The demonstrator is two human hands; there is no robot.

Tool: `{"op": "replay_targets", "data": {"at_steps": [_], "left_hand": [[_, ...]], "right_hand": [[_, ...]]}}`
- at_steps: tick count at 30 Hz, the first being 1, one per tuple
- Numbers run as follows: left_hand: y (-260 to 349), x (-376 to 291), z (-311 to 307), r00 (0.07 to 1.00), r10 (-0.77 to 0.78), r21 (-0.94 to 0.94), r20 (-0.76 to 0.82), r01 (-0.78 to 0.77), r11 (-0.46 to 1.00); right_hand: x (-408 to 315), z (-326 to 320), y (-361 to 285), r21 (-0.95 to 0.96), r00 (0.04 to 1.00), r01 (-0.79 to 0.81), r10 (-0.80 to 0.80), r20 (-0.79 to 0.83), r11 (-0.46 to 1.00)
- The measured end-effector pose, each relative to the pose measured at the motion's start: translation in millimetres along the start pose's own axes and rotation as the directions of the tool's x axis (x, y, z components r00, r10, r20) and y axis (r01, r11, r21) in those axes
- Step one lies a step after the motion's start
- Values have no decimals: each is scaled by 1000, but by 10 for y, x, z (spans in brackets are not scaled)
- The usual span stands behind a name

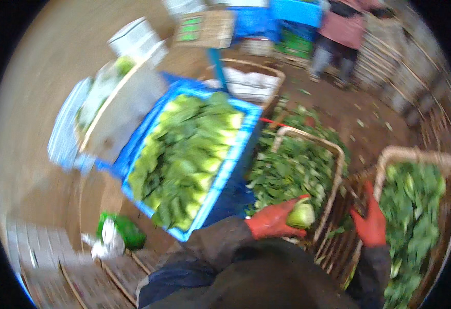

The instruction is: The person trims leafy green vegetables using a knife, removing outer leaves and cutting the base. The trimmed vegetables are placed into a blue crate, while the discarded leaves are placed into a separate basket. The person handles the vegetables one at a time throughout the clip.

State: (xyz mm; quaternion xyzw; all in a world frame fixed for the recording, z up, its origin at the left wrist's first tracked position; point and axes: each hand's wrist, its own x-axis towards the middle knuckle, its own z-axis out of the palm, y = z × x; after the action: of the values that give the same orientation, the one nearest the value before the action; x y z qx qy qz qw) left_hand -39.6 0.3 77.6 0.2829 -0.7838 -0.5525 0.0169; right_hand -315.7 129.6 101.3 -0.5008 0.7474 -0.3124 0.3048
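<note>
My left hand [273, 220], in an orange-red glove, is closed round a pale green leafy vegetable head [301, 215] whose base faces right. It is at the lower edge of a crate [340, 158] full of loose green leaves. My right hand [370, 224], gloved alike, is between that crate and a second crate [416, 154] of leafy greens at the right. A dark, blurred thing, perhaps a knife, lies at its fingers; what it is cannot be told. On the left, a blue-lined crate [219, 181] holds leafy heads in packed rows.
A scale-like stand with a blue post [217, 69] is beyond the blue-lined crate, near a crate with white bundles [250, 83]. Another person [341, 34] stands at the top right. Foam boxes [136, 36], scattered leaves and a green bag [123, 231] lie about.
</note>
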Motion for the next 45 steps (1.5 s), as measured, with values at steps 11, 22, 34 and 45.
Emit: {"op": "replay_targets", "data": {"at_steps": [11, 22, 34, 45], "left_hand": [[-960, 109, 348, 994, -4, -631, -109, -66, 773], [-1059, -1144, -758, 853, 194, 52, -485, -193, 980], [-1869, -1486, -1463, 990, -37, 648, -137, 118, 752], [-1781, -998, -670, 722, 127, 564, -680, 404, 720]], "right_hand": [[223, 696, -408, 670, 877, -284, -97, 471, 685], [473, 1628, -1474, 571, 861, 58, -331, 386, 819], [259, 1964, -1129, 584, 882, -444, 218, 417, 680], [-599, 1624, -78, 853, 906, -420, 186, 379, 311]]}}
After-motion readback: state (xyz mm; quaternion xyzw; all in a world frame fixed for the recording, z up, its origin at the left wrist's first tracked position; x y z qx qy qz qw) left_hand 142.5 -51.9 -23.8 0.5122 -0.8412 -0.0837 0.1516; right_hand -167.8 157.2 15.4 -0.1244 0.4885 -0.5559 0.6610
